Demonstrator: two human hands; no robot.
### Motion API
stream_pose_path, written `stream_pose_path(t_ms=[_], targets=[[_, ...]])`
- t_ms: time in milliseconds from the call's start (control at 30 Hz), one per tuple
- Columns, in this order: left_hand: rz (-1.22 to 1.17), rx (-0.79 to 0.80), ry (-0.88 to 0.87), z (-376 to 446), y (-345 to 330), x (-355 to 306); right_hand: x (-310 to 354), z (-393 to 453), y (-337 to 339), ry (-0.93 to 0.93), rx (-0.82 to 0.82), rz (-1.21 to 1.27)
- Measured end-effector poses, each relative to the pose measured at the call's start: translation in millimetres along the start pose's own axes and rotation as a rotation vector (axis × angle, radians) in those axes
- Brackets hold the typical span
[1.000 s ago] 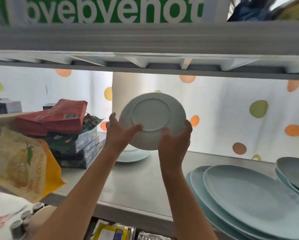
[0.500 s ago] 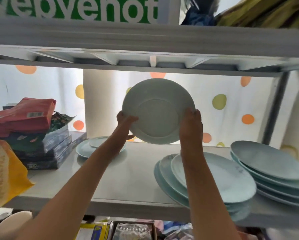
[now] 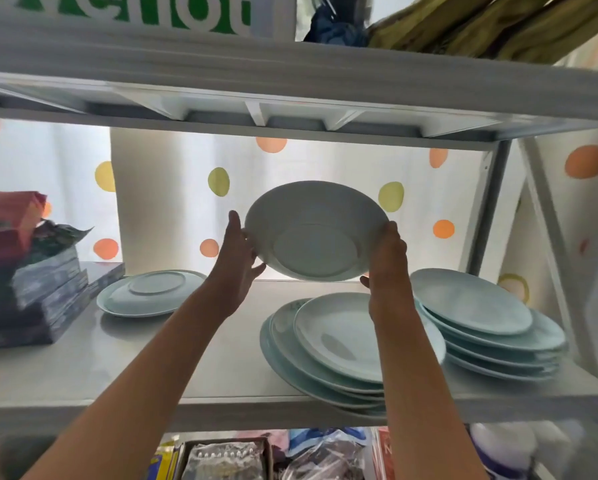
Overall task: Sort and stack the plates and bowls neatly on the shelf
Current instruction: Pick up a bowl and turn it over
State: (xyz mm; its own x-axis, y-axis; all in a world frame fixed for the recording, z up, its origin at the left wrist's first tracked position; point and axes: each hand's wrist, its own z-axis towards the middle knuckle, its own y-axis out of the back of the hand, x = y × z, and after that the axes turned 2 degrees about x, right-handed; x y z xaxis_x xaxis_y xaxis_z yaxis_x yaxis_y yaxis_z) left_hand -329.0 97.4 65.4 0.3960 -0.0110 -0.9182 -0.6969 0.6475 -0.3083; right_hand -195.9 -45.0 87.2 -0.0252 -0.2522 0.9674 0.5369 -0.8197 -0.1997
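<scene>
**A:** Status?

**B:** Head view, the only one. Carry step. I hold one pale plate (image 3: 314,233) in the air above the shelf (image 3: 173,358), tilted, underside toward me. Left hand (image 3: 237,268) grips its left rim, right hand (image 3: 387,268) grips its right rim; fingers curled round the edge on both sides, fingertips mostly hidden behind the plate.

**A:** Where does it go?

**B:** My guess is the middle stack (image 3: 339,344), right below it. It's fanned out, not squared. A tidier right stack (image 3: 481,317) sits just beside it. Two plates on the left (image 3: 152,292) sit apart, the top one upside down.

**A:** Next move?

**B:** Level the plate, face up, lower it centred on a stack of matching size. Can't judge size match from here. Risk: the middle stack overhangs the shelf's front edge, so set it down gently.
</scene>
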Motion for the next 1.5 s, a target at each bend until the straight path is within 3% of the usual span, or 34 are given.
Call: stream_pose_path(t_ms=[167,300,400,500,867,1167,1367,1500], targets=[[-0.149,0.038,-0.008,0,0,-2,-7,5,18,-0.052,0.112,0.203],[-0.31,-0.046,-0.074,1,5,-4,-9,9,23,-0.083,0.089,0.32],[-0.176,0.008,-0.11,-4,3,-4,-16,7,20,0.124,0.063,0.129],[-0.039,0.018,-0.167,-9,-4,-6,-20,9,18,0.239,0.097,0.1],[-0.001,-0.088,-0.138,-14,-3,-9,-16,2,18,0.263,0.029,0.015],[0.152,-0.042,-0.133,-13,-19,-1,-22,4,33,0.218,-0.053,-0.059],[0.502,-0.227,-0.192,-14,-30,15,-34,17,48,0.25,-0.162,-0.391],[0.626,-0.256,-0.145,-7,-27,25,-41,19,58,0.208,-0.161,-0.705]])
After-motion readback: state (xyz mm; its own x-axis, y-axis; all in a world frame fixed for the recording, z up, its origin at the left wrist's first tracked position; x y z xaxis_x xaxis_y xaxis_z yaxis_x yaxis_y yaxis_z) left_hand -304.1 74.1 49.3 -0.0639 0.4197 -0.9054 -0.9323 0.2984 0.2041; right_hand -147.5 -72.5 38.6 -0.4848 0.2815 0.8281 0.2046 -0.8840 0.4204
